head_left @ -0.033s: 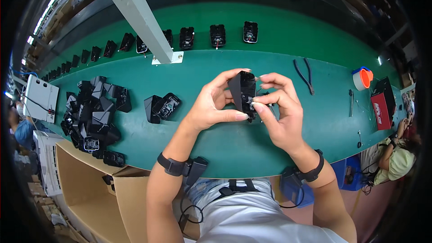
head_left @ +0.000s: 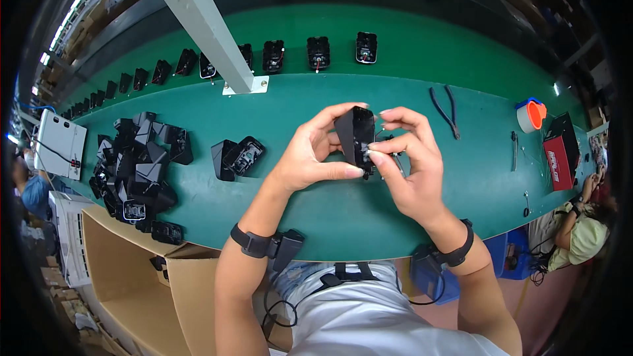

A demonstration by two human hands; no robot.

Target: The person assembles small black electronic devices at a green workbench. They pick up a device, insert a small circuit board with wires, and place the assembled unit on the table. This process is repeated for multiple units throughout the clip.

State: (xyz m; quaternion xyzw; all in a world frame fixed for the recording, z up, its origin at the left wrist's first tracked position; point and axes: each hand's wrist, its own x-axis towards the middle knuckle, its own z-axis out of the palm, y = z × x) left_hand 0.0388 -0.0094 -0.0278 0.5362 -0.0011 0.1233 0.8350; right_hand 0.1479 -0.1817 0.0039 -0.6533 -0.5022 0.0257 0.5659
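Over the middle of the bench, my left hand (head_left: 311, 151) is closed round a black plastic housing (head_left: 356, 137), thumb below and fingers along its far end. The housing is tilted, with its open side toward my right hand (head_left: 415, 168). Thumb and forefinger of that hand are pinched together at the open side, on a small part too hidden to name. Its other fingers are curled and raised. To the left, two more black housings (head_left: 242, 157) lie side by side on the green bench (head_left: 316, 224). A large heap of black housings (head_left: 142, 165) lies farther left.
A row of black units (head_left: 318, 53) stands on the green strip beyond the bench. A grey post (head_left: 204, 20) rises at the far edge. Pliers (head_left: 446, 112), an orange-and-white container (head_left: 531, 116) and a red box (head_left: 560, 158) lie rightward. A cardboard box (head_left: 132, 277) stands lower left.
My right thumb and forefinger have shifted very slightly at the housing's open side. Otherwise the hands and things are in the same places.
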